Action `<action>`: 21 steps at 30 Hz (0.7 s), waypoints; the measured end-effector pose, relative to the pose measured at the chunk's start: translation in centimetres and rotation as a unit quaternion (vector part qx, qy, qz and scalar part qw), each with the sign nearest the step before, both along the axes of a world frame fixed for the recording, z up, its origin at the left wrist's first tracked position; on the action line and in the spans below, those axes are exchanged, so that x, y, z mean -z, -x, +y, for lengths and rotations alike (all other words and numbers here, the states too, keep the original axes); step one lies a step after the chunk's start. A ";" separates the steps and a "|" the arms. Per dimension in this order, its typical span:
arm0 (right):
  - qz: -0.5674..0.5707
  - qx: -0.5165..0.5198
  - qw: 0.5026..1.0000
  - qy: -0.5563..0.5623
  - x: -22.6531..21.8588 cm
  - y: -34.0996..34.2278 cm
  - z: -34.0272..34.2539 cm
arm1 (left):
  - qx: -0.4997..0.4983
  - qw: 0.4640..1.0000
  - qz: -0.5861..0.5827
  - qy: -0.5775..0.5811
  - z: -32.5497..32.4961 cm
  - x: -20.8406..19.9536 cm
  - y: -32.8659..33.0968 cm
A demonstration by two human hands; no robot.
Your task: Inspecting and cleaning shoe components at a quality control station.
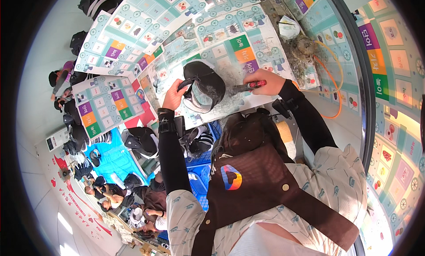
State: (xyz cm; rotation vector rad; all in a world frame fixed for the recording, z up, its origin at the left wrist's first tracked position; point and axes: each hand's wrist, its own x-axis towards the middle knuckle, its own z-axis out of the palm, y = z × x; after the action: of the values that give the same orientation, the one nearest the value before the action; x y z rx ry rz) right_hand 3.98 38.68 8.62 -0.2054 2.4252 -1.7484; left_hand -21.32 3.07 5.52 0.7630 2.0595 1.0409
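Just above the printed work surface, a black cap [204, 80] is tilted so that part of its grey-white inside shows. My left hand [174, 97] pinches the cap by its dark edge at the left. In my right hand [268, 83] is a slim dark tool [244, 87] with a red handle end, its tip pointing left toward the cap. That tip is blurred, so its exact kind is unclear. Both hands are closed. Whether the cap touches the surface below, I cannot tell.
Grey lint and dust lie on the printed sheets [265, 32]. More printed boards [106, 105] stand at the left. Orange and yellow hoses [340, 94] curve at the right. Blue crates [198, 176] sit below the table edge. Black caps [141, 141] and other people are at the far left.
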 end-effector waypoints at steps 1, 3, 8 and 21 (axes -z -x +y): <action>-0.026 -0.017 1.000 0.004 0.2 0.1 -0.1 | 0.009 0.999 0.017 0.029 -0.1 0.0 0.0; -0.048 -0.038 0.998 0.003 -0.1 0.2 -0.2 | 0.010 0.998 0.032 0.054 -0.5 0.0 0.0; 0.003 0.050 0.999 0.006 1.3 -0.1 0.2 | -0.001 1.000 -0.025 -0.003 0.2 0.0 -0.3; -0.164 0.148 0.973 0.068 4.0 -0.8 0.7 | -0.027 1.000 -0.008 -0.002 -0.7 0.3 -1.0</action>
State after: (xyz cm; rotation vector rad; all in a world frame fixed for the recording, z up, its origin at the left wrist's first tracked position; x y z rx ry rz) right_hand 4.81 39.38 4.63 0.4213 2.1854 -1.8873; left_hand -20.29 2.34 5.27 0.7020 2.0746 1.0776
